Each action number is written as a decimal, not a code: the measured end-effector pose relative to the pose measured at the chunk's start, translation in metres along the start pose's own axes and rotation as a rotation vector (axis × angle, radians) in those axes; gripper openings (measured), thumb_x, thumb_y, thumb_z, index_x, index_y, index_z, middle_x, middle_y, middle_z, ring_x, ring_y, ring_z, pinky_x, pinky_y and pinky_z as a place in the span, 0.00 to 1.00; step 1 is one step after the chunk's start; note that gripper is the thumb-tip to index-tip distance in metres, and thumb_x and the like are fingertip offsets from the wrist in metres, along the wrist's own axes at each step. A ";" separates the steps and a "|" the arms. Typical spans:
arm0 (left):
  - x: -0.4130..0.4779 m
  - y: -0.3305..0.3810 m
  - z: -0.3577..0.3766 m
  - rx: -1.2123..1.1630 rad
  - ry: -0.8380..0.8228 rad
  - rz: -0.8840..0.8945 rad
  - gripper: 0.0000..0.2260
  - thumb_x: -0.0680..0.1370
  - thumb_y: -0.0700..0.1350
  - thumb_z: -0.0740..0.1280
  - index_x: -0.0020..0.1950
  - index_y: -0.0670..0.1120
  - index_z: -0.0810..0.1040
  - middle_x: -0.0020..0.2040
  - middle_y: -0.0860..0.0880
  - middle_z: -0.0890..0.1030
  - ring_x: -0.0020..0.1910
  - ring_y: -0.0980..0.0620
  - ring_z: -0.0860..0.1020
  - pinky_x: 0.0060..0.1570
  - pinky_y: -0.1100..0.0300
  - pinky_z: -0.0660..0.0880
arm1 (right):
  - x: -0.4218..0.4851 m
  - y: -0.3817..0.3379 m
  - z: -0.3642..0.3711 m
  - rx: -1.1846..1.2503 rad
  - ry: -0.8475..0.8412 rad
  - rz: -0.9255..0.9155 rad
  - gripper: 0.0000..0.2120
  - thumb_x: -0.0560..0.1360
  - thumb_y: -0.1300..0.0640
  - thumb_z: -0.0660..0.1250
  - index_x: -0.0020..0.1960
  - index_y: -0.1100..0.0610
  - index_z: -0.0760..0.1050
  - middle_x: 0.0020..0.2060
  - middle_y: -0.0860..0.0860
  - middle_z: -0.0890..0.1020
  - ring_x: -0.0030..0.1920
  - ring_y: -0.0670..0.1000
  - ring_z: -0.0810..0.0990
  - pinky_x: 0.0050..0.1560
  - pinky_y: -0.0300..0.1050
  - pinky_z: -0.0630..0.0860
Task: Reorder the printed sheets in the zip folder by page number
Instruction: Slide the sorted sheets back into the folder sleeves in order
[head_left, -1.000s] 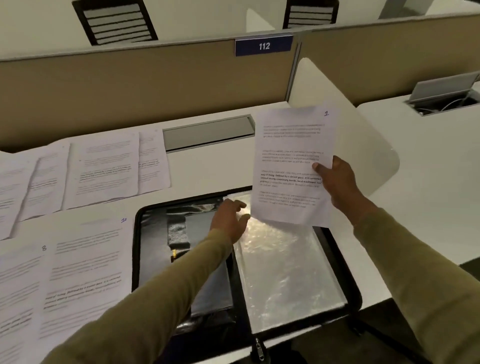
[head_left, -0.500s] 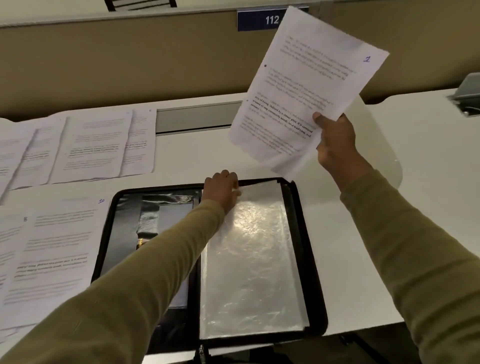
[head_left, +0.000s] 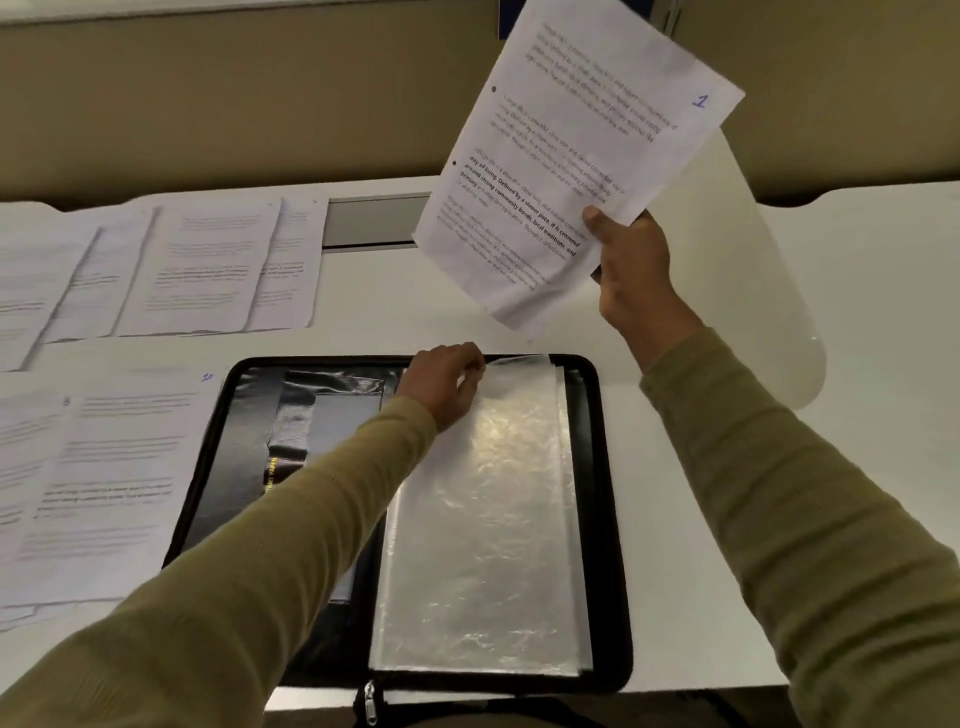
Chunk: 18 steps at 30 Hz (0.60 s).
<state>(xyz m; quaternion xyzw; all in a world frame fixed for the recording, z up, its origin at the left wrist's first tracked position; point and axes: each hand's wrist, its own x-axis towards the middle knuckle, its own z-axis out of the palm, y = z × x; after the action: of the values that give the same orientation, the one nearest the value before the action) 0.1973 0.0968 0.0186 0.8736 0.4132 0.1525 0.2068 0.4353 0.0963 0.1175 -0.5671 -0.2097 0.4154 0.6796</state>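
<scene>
- The zip folder (head_left: 615, 519) (opened flat, black, with rounded corners) is lying on the white desk (head_left: 696, 545) in front of you. Its right half is holding a stack of clear sleeves (head_left: 483, 519), glossy and crinkled, and its left half is showing dark, shiny pockets.
- Your left hand (head_left: 441, 379) is curling its fingers onto the upper left corner of the clear sleeves, at the folder's far rim.
- Your right hand (head_left: 631, 265) is pinching the sheet marked 1 (head_left: 571, 156) near a lower corner, thumb on the printed face, holding it tilted in the air beyond the folder.
- Other printed sheets (head_left: 104, 467) are lying in overlapping rows left of the folder.
- Bare desk is showing right of the folder, up to a frosted curved panel (head_left: 769, 270).
- The zipper pull (head_left: 370, 701) is hanging at the near rim.
</scene>
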 end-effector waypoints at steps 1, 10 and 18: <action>0.000 0.002 0.000 0.008 0.007 0.024 0.03 0.76 0.42 0.67 0.49 0.47 0.79 0.46 0.49 0.81 0.45 0.47 0.77 0.47 0.53 0.72 | 0.001 0.002 0.001 0.017 0.005 0.013 0.07 0.75 0.61 0.72 0.50 0.51 0.81 0.44 0.50 0.83 0.46 0.57 0.78 0.51 0.53 0.76; 0.002 0.019 0.002 0.020 -0.015 0.072 0.04 0.77 0.43 0.66 0.50 0.46 0.79 0.44 0.49 0.81 0.44 0.48 0.77 0.49 0.51 0.71 | 0.001 0.020 0.006 0.072 0.003 0.119 0.08 0.77 0.62 0.71 0.50 0.50 0.80 0.47 0.48 0.86 0.55 0.55 0.84 0.64 0.66 0.75; 0.001 0.024 0.007 -0.050 -0.001 0.037 0.04 0.78 0.43 0.65 0.51 0.46 0.76 0.44 0.48 0.82 0.41 0.47 0.78 0.46 0.51 0.76 | 0.002 0.028 0.003 0.076 -0.016 0.155 0.09 0.77 0.63 0.70 0.51 0.50 0.79 0.50 0.50 0.86 0.57 0.56 0.84 0.62 0.62 0.78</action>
<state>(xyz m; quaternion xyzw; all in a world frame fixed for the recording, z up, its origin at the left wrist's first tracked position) 0.2165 0.0820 0.0246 0.8758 0.3930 0.1660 0.2260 0.4253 0.1000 0.0910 -0.5523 -0.1548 0.4786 0.6648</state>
